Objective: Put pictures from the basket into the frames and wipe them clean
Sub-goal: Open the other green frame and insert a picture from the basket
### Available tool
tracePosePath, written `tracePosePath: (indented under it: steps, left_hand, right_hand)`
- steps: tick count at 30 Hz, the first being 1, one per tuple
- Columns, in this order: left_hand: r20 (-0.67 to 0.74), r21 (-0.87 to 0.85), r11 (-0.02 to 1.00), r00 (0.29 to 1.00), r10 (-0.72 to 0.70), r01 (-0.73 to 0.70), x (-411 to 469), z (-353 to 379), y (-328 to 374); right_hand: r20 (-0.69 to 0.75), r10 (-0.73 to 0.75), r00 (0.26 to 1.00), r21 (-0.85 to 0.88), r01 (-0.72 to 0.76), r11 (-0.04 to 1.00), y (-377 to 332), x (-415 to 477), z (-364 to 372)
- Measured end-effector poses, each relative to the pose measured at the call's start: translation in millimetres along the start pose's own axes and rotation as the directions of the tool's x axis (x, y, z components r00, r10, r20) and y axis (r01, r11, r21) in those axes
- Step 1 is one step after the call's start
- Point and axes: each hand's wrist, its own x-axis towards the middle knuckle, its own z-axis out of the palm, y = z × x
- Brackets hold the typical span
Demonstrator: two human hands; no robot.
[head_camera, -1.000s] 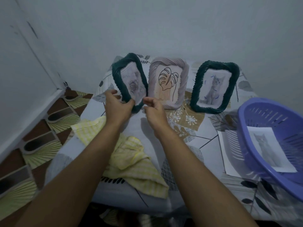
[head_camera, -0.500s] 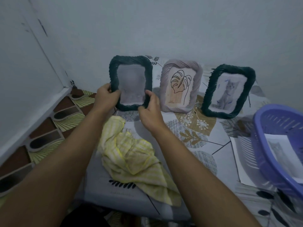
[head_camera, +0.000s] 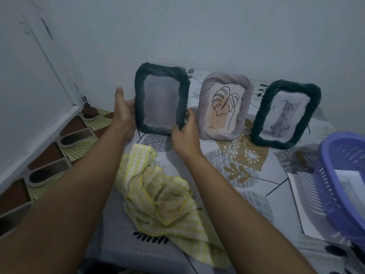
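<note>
While L hand (head_camera: 123, 113) clasps the left edge and R hand (head_camera: 185, 135) pinches the lower-right corner of dark green frame (head_camera: 160, 101), upright beside lilac frame (head_camera: 225, 105), person should seat base flat before release.

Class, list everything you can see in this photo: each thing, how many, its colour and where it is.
held frame: 1, dark green, upright at back left, between both hands
leaf frame: 1, pale lilac, standing in the middle by the wall
cat frame: 1, dark green, standing right of the leaf frame
cloth: 1, yellow checked, crumpled on the table's front
basket: 1, purple, right edge
picture: 1, white, inside the basket
paper sheet: 1, white, under the basket
table: 1, leaf-patterned cover, under everything
left hand: grips the held frame's left edge
right hand: grips its lower right corner
</note>
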Motion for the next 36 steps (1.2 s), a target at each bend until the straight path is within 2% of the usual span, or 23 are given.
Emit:
tracePosePath:
  steps: [6, 11, 19, 31, 34, 36]
  left_hand:
    - [0.188, 0.048, 0.998, 0.981, -0.05, 0.042, 14.7, -5.9, 0.8]
    - [0.218, 0.021, 1.0, 0.976, -0.024, 0.02, 15.0, -6.4, 1.1]
    - [0.194, -0.001, 1.0, 0.981, 0.004, -0.004, 19.1, -3.3, 1.0]
    - [0.149, -0.001, 1.0, 0.989, -0.005, 0.005, 26.4, -1.8, 0.1]
    - [0.103, 0.058, 0.998, 0.995, -0.013, 0.007, 23.6, -1.5, 1.1]
    - [-0.017, 0.113, 0.994, 1.0, 0.003, -0.002, 22.1, 1.6, 2.0]
  right_hand:
    - [-0.046, -0.015, 0.999, -0.009, 0.015, 1.0, 2.6, 9.4, 0.2]
    - [-0.086, -0.028, 0.996, -0.043, 0.024, 0.999, 7.3, 15.0, 1.6]
    - [-0.091, 0.001, 0.996, -0.024, -0.003, 1.0, 5.3, 22.3, 3.2]
    - [0.001, 0.053, 0.999, 0.006, -0.053, 0.999, 1.7, 26.6, 7.0]
    - [0.001, 0.059, 0.998, 0.005, -0.059, 0.998, -0.7, 25.2, 7.0]
    - [0.012, 0.066, 0.998, 0.007, -0.066, 0.998, -3.9, 23.1, 5.8]
